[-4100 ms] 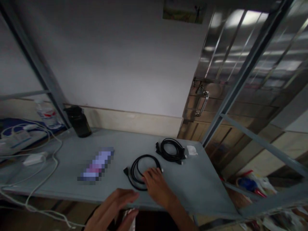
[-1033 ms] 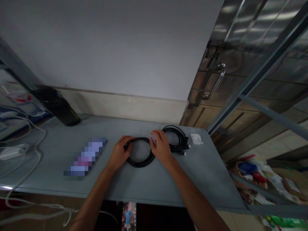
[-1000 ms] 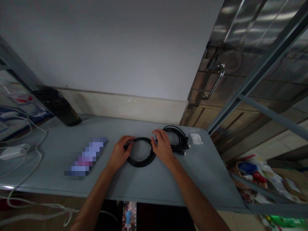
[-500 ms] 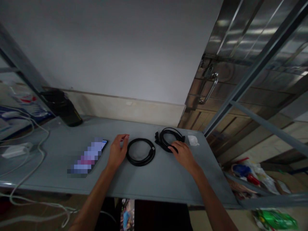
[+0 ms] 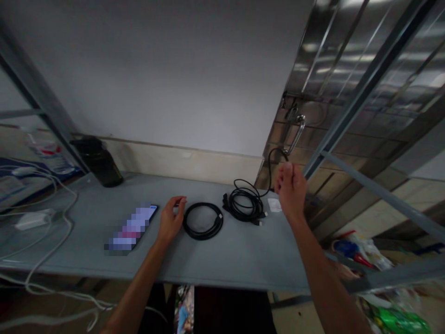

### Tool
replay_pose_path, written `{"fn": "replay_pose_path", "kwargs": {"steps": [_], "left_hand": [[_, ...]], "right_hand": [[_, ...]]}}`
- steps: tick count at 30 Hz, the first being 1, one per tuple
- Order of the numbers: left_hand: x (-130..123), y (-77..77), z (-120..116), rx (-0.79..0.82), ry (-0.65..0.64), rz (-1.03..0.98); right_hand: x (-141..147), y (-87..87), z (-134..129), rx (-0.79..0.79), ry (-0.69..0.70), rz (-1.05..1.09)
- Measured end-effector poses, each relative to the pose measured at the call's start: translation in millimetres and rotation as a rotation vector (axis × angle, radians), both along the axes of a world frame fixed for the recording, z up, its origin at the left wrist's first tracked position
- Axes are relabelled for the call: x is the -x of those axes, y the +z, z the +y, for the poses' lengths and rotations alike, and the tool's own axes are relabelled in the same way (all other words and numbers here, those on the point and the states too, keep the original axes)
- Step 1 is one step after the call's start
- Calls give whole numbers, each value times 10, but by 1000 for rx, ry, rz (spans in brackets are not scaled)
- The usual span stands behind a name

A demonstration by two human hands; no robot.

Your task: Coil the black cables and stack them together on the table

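Observation:
A neat black cable ring (image 5: 203, 221) lies on the grey table (image 5: 222, 264). To its left is my left hand (image 5: 172, 215), fingers curled and apart; a small dark bit shows by its fingertips, too small to name. Right of the ring lies a looser pile of coiled black cables (image 5: 245, 204) with several plugs. My right hand (image 5: 292, 188) is raised beyond the table's right side, its fingers closed on a black cable end (image 5: 270, 169) that loops down to the pile. A small white packet (image 5: 274, 205) lies beside the pile.
On the left are a phone (image 5: 134, 228), a black bottle (image 5: 99, 161), a white adapter (image 5: 34, 219) and white cords (image 5: 66, 232). Metal posts (image 5: 351, 106) rise at the right side. A second phone (image 5: 184, 308) rests below the table edge.
My right hand has moved up and right from the cable pile, pulling one cable end up with it. The pile now looks looser. My left hand has stayed beside the ring.

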State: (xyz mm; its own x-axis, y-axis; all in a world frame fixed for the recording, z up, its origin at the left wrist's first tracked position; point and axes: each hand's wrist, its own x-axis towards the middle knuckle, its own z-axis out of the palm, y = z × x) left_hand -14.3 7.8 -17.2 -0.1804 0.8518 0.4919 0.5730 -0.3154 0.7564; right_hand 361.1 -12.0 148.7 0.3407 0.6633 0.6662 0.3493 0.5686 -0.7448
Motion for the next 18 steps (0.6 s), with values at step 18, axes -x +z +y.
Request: {"fn": "replay_pose_path", "kwargs": {"steps": [18], "left_hand": [[-892,772,-481,-11,-661,-19]], "right_hand": [[630,2614,-1100,-584,311,129]]}}
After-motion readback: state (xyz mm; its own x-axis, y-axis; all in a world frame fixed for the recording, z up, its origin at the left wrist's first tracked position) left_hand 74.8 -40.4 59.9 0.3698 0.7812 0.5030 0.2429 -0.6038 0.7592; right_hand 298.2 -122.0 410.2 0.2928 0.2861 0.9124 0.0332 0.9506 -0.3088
